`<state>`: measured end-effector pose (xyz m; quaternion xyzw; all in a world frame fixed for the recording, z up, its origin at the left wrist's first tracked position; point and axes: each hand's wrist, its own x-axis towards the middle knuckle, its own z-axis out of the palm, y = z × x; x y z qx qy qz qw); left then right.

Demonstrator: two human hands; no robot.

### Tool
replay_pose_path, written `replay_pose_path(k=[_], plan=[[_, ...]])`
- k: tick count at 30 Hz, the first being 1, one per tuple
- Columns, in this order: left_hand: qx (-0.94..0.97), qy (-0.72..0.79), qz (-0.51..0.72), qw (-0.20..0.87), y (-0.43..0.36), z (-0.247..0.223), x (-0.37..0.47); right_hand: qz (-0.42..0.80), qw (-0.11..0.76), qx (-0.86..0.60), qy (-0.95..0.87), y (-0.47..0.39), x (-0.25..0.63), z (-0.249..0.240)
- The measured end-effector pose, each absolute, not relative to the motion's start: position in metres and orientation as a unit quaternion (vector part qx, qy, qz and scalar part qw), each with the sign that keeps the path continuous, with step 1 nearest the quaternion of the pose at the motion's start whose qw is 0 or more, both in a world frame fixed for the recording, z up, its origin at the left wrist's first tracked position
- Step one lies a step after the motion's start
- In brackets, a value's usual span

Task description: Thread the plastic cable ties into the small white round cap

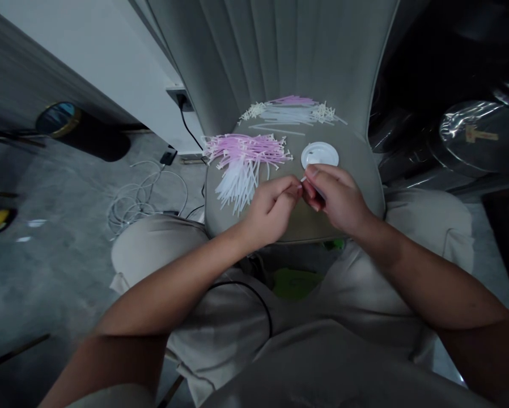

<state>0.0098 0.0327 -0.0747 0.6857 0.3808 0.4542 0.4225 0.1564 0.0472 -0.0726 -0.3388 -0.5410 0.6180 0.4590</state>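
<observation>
White and thin, a small bit of stick [303,179] shows between the fingers of the two hands. The left hand [270,208] has its thumb and finger pinched close together at one end of it. The right hand [342,195] pinches the other end. The part I can see looks pale and plain. The fingers hide the rest, so I cannot tell how long it is.

Just past the right fingers, a round white dish [329,154] sits on the grey chair seat [350,130]. To the left of the fingers is a pile of pink sticks [254,148] with little pale knobs on their ends. White sticks [237,184] fan out from that pile, close to the left fingers. Farther past the fingers lies a row of pale sticks [288,114], with bunches of cream knobs at both sides and more pink sticks [297,100] behind.
</observation>
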Motion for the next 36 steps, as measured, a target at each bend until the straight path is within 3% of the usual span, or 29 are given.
replay_pose_path(k=[8, 36], plan=[[0.683, 0.391, 0.45, 0.421, 0.032, -0.08, 0.007, 0.619, 0.426, -0.367, -0.548, 0.044, 0.157, -0.067], [0.663, 0.407, 0.459, 0.429, 0.034, -0.088, 0.013, 0.557, 0.45, -0.406, -0.568, 0.04, 0.152, -0.068]])
